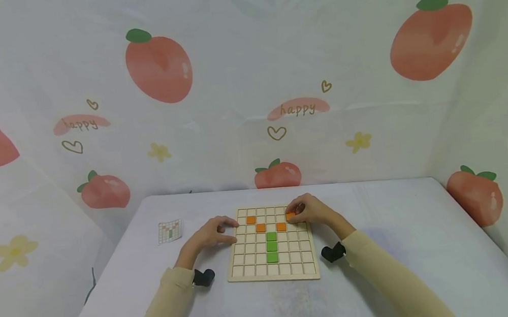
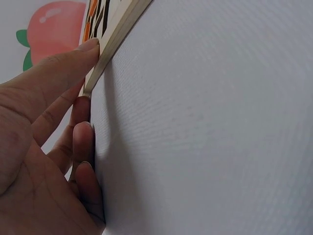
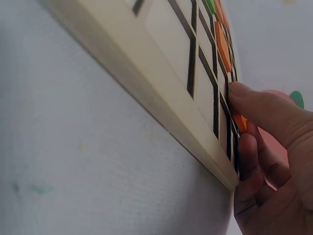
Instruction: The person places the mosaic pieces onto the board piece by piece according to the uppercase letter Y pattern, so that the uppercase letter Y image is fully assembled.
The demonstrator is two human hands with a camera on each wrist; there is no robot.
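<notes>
A square wooden grid board (image 1: 251, 262) lies on the table. At its far right, my right hand (image 1: 313, 209) pinches an orange tile (image 3: 239, 121) between thumb and fingers, low over the grid. Two orange tiles (image 1: 260, 228) (image 1: 281, 227) sit in one row of cells, and another orange tile (image 1: 251, 220) sits farther back on the left. Below them, three green tiles (image 1: 271, 246) form a column. My left hand (image 1: 212, 232) touches the board's left edge with its thumb and fingertips, the fingers loosely bent.
A small card (image 1: 169, 231) printed with a similar coloured grid lies on the table (image 1: 376, 279), left of the board. Fabric with a fruit print (image 1: 227, 69) hangs behind and at both sides. Black wrist pieces (image 1: 333, 253) are worn at both cuffs.
</notes>
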